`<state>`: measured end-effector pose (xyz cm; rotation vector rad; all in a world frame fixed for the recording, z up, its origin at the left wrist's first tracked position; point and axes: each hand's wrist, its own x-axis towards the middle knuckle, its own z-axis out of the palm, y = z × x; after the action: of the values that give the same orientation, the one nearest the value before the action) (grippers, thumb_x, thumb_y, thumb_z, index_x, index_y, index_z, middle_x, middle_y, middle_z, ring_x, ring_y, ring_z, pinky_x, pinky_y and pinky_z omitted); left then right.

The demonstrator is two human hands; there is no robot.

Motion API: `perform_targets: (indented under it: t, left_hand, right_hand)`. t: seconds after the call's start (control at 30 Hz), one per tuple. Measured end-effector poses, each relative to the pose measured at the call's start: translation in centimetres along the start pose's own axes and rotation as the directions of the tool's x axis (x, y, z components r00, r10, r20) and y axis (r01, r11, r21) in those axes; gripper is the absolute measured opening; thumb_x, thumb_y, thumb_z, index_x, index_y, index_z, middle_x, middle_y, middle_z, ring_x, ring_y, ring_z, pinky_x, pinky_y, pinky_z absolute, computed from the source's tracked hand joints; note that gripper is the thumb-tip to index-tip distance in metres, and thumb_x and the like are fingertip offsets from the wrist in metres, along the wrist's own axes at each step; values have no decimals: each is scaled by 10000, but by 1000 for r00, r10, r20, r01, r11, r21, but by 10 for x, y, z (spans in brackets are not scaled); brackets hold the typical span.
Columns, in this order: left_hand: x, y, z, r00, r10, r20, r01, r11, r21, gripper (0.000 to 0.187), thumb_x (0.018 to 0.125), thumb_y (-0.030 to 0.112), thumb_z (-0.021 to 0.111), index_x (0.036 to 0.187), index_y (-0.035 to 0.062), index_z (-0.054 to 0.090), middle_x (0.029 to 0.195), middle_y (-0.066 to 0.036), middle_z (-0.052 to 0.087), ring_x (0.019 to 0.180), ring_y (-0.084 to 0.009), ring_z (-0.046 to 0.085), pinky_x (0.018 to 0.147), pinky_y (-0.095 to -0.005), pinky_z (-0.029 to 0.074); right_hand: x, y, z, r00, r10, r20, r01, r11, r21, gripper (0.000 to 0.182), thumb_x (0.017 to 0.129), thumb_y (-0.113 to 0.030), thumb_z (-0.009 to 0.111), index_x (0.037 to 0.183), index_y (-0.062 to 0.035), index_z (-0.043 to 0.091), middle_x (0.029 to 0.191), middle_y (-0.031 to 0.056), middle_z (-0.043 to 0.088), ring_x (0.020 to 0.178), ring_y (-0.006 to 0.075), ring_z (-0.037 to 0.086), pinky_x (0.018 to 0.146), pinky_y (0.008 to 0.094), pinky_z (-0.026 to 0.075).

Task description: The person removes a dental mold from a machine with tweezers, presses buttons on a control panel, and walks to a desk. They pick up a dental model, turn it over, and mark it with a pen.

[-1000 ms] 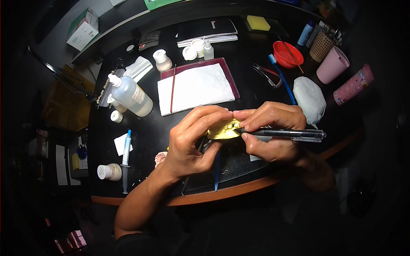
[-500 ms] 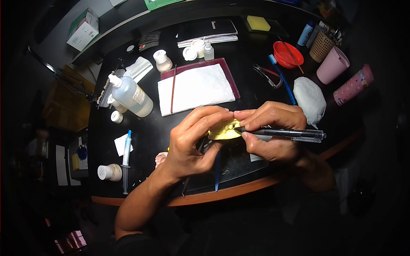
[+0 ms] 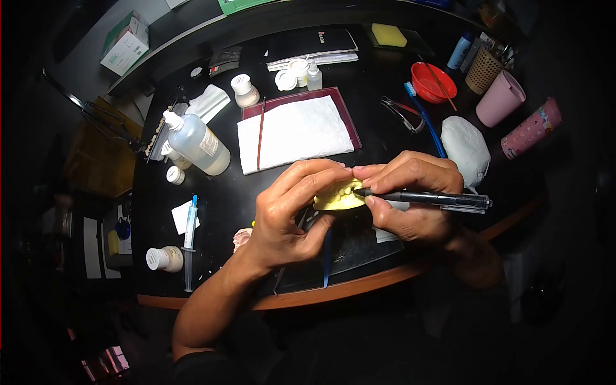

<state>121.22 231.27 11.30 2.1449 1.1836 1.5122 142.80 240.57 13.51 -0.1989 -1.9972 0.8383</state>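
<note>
A yellow dental model (image 3: pixel 338 198) with a row of teeth is gripped by my left hand (image 3: pixel 290 215), fingers over its top and thumb below. My right hand (image 3: pixel 414 196) pinches a black pen (image 3: pixel 443 200) with a clear end pointing right. The pen's tip is right at the teeth of the model, and a right fingertip rests along the model's upper edge. Below the hands a blue-handled tool (image 3: pixel 327 260) lies on the bench, and a pink piece (image 3: pixel 242 239) shows beside my left wrist.
Behind my hands lies a white paper towel (image 3: pixel 298 131) with a thin brush (image 3: pixel 261 138). A squeeze bottle (image 3: pixel 202 144) and a syringe (image 3: pixel 190 244) are on the left. To the right are a red bowl (image 3: pixel 430 86), a toothbrush (image 3: pixel 428 122) and a white wrapped lump (image 3: pixel 464 151).
My right hand and the pen have shifted slightly to the right, the tip still at the teeth. My left hand and the model have hardly moved.
</note>
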Motion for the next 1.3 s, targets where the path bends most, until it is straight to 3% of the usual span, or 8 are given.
perform_targets:
  t: [0.3,0.4,0.5,0.6,0.7,0.93,1.03,1.3]
  left_hand:
    - [0,-1,0,1000,7,0,-7,1000,5,602,662,-127,730,1255,-24,719,1197,-180,725,1116,-311,738,947,-380,615]
    - [-1,-2,1,1000,8,-3,-8,1000,4,599,664,-125,732,1254,-23,720,1196,-180,726,1117,-311,738,945,-381,616]
    - [0,-1,0,1000,4,1,-4,1000,5,600,664,-124,733,1255,-21,721,1198,-180,726,1120,-313,738,946,-383,617]
    - [-1,-1,0,1000,0,1,0,1000,3,604,663,-127,731,1257,-20,721,1203,-180,727,1124,-314,737,950,-383,617]
    - [0,1,0,1000,3,4,-3,1000,8,607,663,-131,727,1259,-17,721,1209,-178,727,1130,-313,737,957,-383,617]
    - [0,1,1,1000,4,8,-4,1000,9,617,660,-128,726,1266,-14,720,1210,-177,728,1142,-314,736,974,-386,617]
    - [-1,1,1,1000,-1,4,1,1000,1,613,663,-124,731,1266,-15,719,1203,-179,729,1138,-313,736,972,-384,616]
    - [-2,3,0,999,-39,-16,39,999,19,580,677,-79,767,1252,-23,719,1173,-191,739,1092,-314,744,932,-379,608]
  right_hand:
    - [0,1,-1,1000,-10,10,10,1000,-12,166,768,53,808,914,6,745,882,149,791,937,262,818,835,329,677]
    - [0,0,-3,998,-10,55,11,1000,-20,179,785,65,803,925,9,707,872,154,752,923,303,807,899,401,678]
    - [-1,2,-3,998,-25,64,27,999,-25,181,781,69,800,925,10,708,867,153,750,915,298,807,903,407,678]
    - [0,3,-1,999,-33,26,34,999,-27,166,758,51,808,896,1,730,863,141,783,932,261,818,812,319,674]
    - [-2,3,-3,1000,8,-11,-7,999,40,163,768,60,792,893,3,706,844,132,748,926,270,815,791,307,662]
    - [-4,4,-5,993,79,-87,-68,990,121,169,772,89,770,887,7,676,855,112,689,934,267,805,807,320,650]
    - [-3,2,-6,996,76,-47,-71,993,91,175,764,97,765,884,5,677,859,108,685,932,267,805,807,326,654]
    - [-1,0,-4,1000,-19,-9,19,1000,8,161,770,53,775,893,-6,690,846,117,733,933,277,812,805,339,671]
